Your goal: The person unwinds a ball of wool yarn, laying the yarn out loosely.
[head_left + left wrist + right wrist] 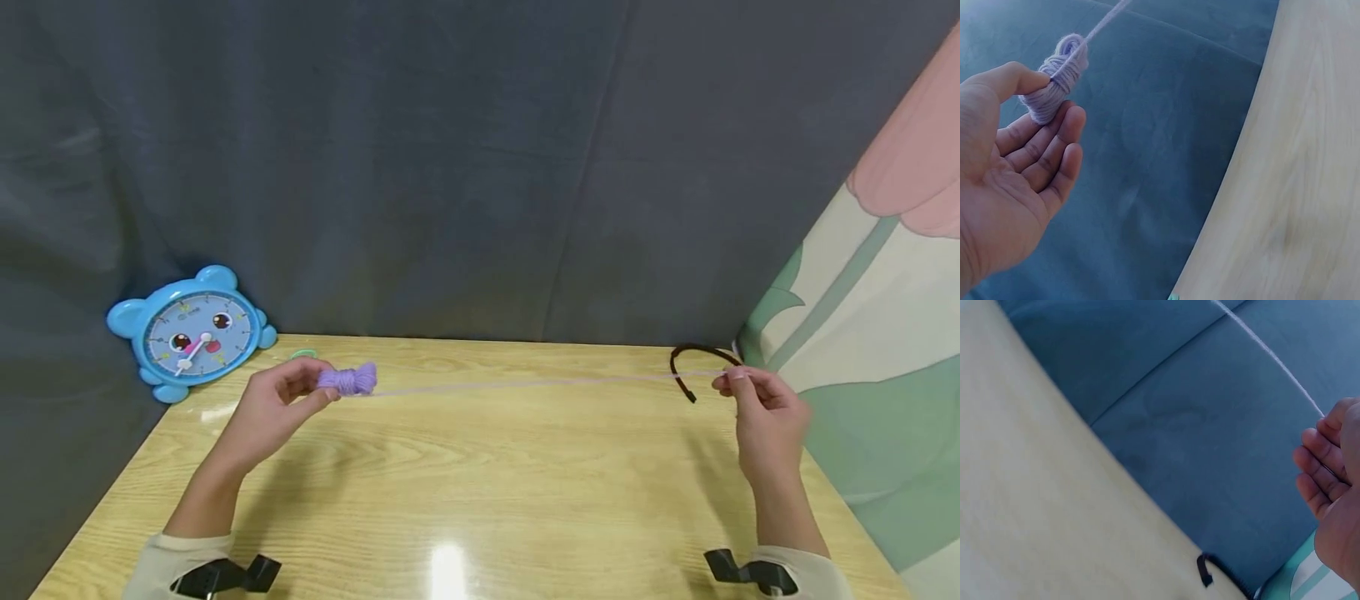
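A small bundle of purple yarn point(349, 380) is pinched between the thumb and fingers of my left hand point(273, 408), above the left part of the table. In the left wrist view the yarn bundle point(1060, 78) shows its wound strands, with one strand leading off its upper end. That strand point(517, 383) runs straight and nearly level across to the right. My right hand point(768, 417) pinches its other end between thumb and forefinger. In the right wrist view the taut strand point(1269, 353) reaches the fingertips of the right hand point(1335, 469).
A blue bear-shaped clock point(198, 333) leans at the table's back left corner. Near it lies a small green ring-like thing point(303, 353), partly hidden. A dark curved band point(678, 367) lies at the back right, beside my right hand. A dark curtain point(480, 167) hangs behind the wooden table point(525, 467).
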Motion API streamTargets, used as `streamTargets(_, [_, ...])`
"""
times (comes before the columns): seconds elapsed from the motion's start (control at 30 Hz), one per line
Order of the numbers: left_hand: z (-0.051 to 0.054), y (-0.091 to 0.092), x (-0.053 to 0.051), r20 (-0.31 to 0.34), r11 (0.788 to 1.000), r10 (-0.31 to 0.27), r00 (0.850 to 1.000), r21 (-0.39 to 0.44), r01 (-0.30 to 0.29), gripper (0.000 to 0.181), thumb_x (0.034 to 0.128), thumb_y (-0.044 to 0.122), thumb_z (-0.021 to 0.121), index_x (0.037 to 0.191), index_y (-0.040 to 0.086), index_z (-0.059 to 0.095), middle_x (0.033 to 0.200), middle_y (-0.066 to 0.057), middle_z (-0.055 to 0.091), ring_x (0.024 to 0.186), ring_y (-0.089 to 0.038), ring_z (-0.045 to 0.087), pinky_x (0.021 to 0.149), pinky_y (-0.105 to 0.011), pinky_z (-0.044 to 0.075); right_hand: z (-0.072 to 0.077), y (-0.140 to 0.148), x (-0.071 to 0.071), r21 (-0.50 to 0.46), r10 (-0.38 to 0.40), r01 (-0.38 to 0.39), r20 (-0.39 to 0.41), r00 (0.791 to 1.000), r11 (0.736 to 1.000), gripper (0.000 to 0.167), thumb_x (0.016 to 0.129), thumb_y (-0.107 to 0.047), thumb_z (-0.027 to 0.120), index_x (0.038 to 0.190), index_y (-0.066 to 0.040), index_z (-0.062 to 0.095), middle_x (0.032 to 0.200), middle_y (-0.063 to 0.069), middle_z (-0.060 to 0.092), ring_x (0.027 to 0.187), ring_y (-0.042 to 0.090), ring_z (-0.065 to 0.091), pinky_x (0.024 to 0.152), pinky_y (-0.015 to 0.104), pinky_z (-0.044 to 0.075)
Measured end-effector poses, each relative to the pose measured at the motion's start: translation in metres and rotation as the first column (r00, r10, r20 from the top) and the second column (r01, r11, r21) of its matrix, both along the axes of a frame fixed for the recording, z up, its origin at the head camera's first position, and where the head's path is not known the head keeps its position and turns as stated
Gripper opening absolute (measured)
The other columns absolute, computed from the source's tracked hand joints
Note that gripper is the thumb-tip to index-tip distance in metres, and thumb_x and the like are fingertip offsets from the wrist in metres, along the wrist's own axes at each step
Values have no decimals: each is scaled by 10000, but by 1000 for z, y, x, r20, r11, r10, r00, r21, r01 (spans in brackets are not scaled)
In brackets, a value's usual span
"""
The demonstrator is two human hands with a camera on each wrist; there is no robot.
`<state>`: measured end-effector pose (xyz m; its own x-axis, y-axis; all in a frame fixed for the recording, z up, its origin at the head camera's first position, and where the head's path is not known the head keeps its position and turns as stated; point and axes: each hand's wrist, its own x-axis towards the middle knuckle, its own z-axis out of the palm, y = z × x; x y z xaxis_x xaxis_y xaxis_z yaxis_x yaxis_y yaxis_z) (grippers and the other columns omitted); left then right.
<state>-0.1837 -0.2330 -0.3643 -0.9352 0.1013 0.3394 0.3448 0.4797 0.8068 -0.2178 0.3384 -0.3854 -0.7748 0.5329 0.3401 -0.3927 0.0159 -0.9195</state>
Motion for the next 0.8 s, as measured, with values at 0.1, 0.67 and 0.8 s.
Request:
streamTargets(0.1, [-4, -2, 2, 5, 1000, 3, 1000, -21, -3, 197, 968, 133, 722, 1124, 18, 688, 977, -37, 712, 890, -35, 647, 823, -166, 542, -9, 10, 7, 24, -18, 16, 64, 998, 1000, 122, 967, -64, 702, 948, 55, 725, 734, -53, 758, 697, 63, 691, 674, 117, 513])
streamTargets(0.67, [-32, 17, -6, 123, 993, -112, 986, -15, 115, 159, 959, 118, 726, 1104, 57, 698, 1012, -79, 709, 896, -75, 661, 820, -248, 567, -63, 23, 21, 534, -3, -256, 435, 900, 806, 362, 1077, -271, 550, 1171, 48, 692, 918, -208, 719, 880, -115, 620, 764, 78, 512])
streamTargets(0.8, [-38, 27, -9, 142, 990, -137, 980, -4, 139, 147, 945, 98, 731, 1085, 64, 703, 999, -74, 714, 884, -84, 659, 802, -280, 578, -67, 16, 21, 625, -77, -260, 460, 885, 736, 338, 1065, -243, 551, 1173, 33, 712, 1025, 30, 763, 871, -32, 636, 688, 131, 518])
